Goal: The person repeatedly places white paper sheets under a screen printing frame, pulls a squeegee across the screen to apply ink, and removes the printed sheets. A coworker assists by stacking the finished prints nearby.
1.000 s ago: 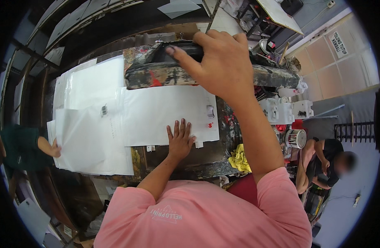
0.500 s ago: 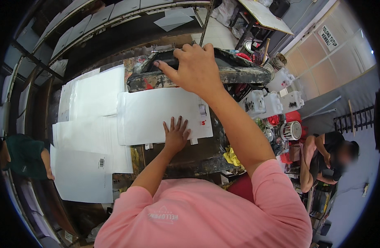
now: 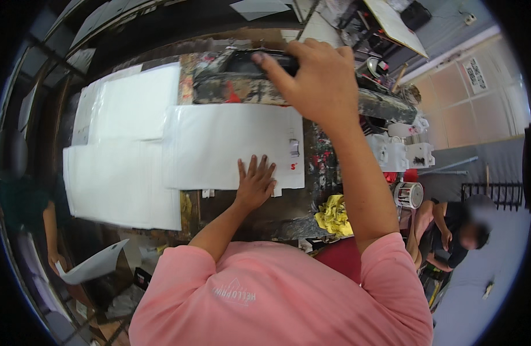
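My left hand (image 3: 255, 184) lies with fingers spread on the right part of a white sheet (image 3: 216, 147), which carries a small red mark and a grey patch near its right edge. Beyond the sheet is a thick, paint-stained wooden screen-printing frame (image 3: 251, 91), its near side raised along the sheet's far edge. Reaching over that frame, my right hand (image 3: 326, 78) has its fingers bent over the top, their tips partly hidden. The frame's dark inside shows only in part.
Stacks of white sheets (image 3: 118, 187) cover the table's left side. At far left, a co-worker's hand (image 3: 55, 262) holds a bent white sheet (image 3: 101, 262). Yellow crumpled cloth (image 3: 333, 216), a paint can (image 3: 408, 195) and white jugs (image 3: 388, 153) lie right. Another person (image 3: 450, 230) sits far right.
The co-worker has pulled the sheet with a dark printed block off the left stack and carried it toward the lower left. My right hand still holds the frame; my left stays on its sheet.
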The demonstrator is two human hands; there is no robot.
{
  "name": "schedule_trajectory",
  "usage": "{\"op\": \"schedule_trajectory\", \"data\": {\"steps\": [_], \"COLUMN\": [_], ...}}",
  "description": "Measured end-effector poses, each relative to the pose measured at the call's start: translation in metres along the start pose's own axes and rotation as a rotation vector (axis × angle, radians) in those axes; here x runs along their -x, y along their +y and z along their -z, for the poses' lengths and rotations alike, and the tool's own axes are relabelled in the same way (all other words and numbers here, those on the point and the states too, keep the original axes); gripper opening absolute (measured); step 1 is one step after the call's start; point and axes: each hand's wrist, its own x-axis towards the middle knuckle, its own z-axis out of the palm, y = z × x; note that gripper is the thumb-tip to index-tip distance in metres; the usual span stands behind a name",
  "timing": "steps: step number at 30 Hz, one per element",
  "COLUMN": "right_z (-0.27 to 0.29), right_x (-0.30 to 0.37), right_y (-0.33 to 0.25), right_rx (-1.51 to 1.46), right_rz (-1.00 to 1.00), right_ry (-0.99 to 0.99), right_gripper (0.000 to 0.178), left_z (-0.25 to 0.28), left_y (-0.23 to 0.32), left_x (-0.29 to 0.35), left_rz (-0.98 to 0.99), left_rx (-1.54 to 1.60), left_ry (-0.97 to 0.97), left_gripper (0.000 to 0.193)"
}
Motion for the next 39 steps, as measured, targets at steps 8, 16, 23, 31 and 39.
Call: {"op": "schedule_trajectory", "data": {"steps": [8, 16, 23, 31, 39], "right_z": [-0.007, -0.089, -0.132, -0.256, -0.146], "right_x": [0.028, 0.229, 0.288, 0.153, 0.183], "right_y": [-0.008, -0.005, -0.016, 0.064, 0.036], "right_rx": [0.084, -0.014, -0.092, 0.113, -0.12], "right_rz": [-0.024, 0.014, -0.098, -0.113, -0.021], "right_ry": [-0.112, -0.613, -0.677, -0.509, -0.846], "right_gripper": [0.069, 0.058, 0.056, 0.047, 0.04], "left_z": [0.117, 0.118, 0.059, 0.062, 0.088], "left_y": [0.02, -0.009, -0.046, -0.044, -0.022], "left_x": [-0.006, 0.068, 0.074, 0.072, 0.083], "left_rz": [0.252, 0.96, 1.139, 1.271, 0.957], "left_rx": [0.845, 2.099, 1.928, 1.849, 1.814], "left_ry": [0.257, 0.237, 0.054, 0.035, 0.083], "left_gripper": [0.077, 0.135, 0.123, 0.115, 0.088]}}
